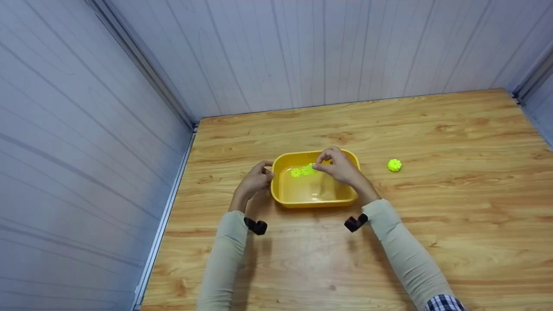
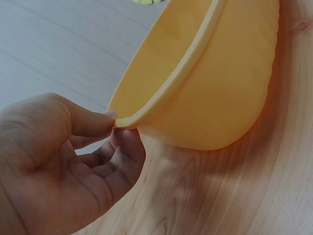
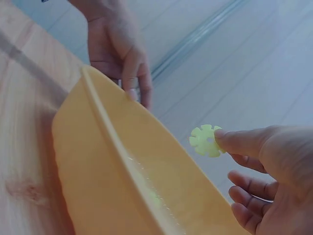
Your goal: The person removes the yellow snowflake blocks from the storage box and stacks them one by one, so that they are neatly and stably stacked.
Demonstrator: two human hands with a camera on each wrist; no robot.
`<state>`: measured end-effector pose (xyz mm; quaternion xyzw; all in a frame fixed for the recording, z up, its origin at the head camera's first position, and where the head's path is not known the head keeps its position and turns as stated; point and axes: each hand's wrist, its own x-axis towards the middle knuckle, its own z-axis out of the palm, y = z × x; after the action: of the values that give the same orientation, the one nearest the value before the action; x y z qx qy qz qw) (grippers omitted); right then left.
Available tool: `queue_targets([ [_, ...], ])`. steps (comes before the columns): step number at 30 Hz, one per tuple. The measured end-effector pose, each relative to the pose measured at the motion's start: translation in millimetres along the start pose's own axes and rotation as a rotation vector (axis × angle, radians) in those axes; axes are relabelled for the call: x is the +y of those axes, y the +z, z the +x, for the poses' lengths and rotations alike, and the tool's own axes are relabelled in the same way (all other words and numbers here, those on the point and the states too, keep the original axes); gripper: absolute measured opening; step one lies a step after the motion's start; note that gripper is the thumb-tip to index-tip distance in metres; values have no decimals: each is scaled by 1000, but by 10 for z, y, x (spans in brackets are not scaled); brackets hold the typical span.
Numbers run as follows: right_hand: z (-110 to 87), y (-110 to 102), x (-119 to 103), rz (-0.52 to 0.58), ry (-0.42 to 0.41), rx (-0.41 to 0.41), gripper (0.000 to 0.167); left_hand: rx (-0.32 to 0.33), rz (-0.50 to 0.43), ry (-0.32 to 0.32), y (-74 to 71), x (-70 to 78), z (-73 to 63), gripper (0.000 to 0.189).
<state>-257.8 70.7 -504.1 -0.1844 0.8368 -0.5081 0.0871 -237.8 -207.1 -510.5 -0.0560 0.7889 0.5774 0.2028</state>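
A yellow plastic basin sits on the wooden table between both hands. My left hand pinches its left rim between thumb and fingers, as the left wrist view shows up close. Over the basin, my right hand holds a yellow-green notched, flower-shaped disc between thumb and forefinger, its other fingers loosely bent. Inside the basin lie more yellow-green flower-shaped discs; their exact number is hard to tell. One edge of such a disc shows at the top of the left wrist view.
To the right of the basin, a yellow-green round lobed piece lies alone on the table. Pale panelled walls stand behind and at the sides. Black wrist devices sit at the sleeve cuffs.
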Motion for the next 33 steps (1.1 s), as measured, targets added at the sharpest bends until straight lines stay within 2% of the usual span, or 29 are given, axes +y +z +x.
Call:
queue_targets([
  [7, -65, -143, 22, 42, 7, 36, 27, 19, 3, -15, 5, 5, -4, 37],
  [18, -171, -417, 134, 76, 61, 115, 33, -1, -26, 5, -13, -25, 0, 37],
  [23, -245, -556, 207, 53, 103, 147, 37, -4, -24, -2, -10, -13, 4, 37],
  [33, -341, -772, 391, 30, 126, 214, 41, 5, 9, -11, -6, 3, -5, 37],
])
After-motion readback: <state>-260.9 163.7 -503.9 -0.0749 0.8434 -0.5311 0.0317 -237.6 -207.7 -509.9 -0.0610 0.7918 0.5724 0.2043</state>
